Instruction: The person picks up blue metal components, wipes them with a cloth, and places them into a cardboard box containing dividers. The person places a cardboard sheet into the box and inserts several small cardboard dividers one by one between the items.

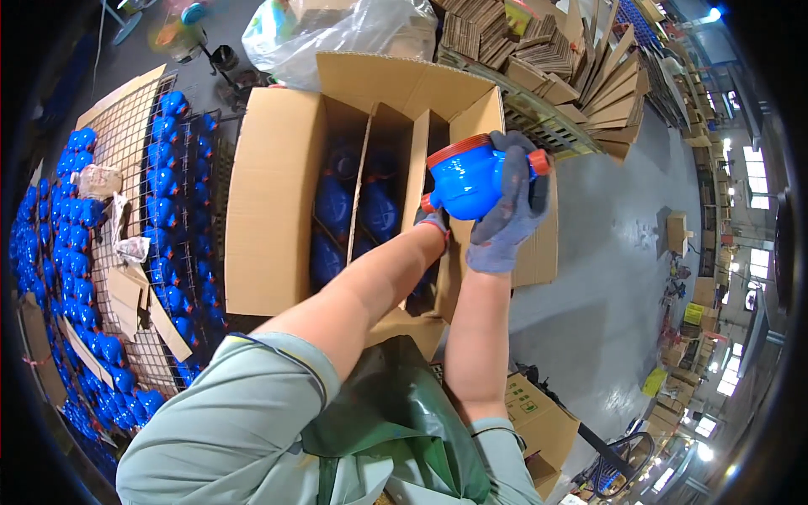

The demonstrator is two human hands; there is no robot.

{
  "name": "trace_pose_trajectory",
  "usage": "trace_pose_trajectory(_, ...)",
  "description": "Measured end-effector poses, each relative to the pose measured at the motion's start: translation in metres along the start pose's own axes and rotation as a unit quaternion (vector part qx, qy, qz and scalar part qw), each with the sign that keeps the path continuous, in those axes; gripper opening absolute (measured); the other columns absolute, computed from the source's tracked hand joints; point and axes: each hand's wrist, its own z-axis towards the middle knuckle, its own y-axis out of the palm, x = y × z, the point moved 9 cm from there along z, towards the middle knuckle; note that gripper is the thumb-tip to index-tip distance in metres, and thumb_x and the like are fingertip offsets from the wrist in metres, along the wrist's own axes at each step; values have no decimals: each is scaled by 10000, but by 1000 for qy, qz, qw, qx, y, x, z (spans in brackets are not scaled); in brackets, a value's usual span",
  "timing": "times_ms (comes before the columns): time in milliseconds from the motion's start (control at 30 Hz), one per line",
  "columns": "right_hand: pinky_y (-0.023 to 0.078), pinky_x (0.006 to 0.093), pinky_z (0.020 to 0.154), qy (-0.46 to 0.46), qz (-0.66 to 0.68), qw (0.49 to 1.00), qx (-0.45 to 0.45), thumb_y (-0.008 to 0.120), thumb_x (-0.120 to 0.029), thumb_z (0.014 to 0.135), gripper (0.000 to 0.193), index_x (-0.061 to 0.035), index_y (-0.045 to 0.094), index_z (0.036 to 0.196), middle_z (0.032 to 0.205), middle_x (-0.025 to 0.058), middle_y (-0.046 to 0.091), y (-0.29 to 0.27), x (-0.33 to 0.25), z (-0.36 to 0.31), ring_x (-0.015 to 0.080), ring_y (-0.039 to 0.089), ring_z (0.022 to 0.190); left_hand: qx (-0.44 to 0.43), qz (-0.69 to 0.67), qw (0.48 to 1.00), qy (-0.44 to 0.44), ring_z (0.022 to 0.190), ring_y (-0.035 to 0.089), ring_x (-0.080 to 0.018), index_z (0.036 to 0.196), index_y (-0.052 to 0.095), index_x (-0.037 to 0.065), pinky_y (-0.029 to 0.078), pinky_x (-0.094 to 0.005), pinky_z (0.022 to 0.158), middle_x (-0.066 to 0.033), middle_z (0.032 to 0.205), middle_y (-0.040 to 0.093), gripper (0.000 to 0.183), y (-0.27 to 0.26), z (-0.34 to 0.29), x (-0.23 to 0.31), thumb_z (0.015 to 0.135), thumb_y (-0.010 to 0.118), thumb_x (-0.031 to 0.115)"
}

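My right hand (507, 209), in a grey-blue work glove, grips a blue water meter body (463, 187) by its right side. Red covers show on its wide round mouth and both pipe ends. The body is held tilted over the right side of an open cardboard box (269, 202). My left hand (433, 220), also gloved, reaches down into the box's right compartment below the body; its fingers are hidden. Upright cardboard dividers (360, 181) split the box. Similar blue bodies (379, 210) lie in the left and middle compartments, in shadow.
Wire-mesh racks (126, 160) at the left carry rows of blue bodies (80, 240). Behind the box lies a clear plastic bag (353, 38). Stacked cardboard inserts (480, 34) fill a crate (539, 109) at the far right. Another cardboard box (539, 421) stands near my right elbow.
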Motion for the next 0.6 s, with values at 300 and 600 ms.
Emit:
trace_pose_trajectory(300,517,403,844,73,-399,913,-52,785,-413,831,483,-35,663,1105,1001,204,681,-14,80,-11,359,666,886,-80,20,996,18,1081,666,-295,1232,668,148,557,-436,820,-97,1241,686,337,66,-14,-4,915,583,224)
trace_pose_trajectory(600,553,498,805,68,-628,737,-240,647,-330,893,333,-61,621,1088,1003,237,676,-10,215,-54,414,677,906,-119,30,992,22,1053,684,-256,1216,710,181,558,-443,787,-68,1223,702,339,47,-56,0,905,580,219)
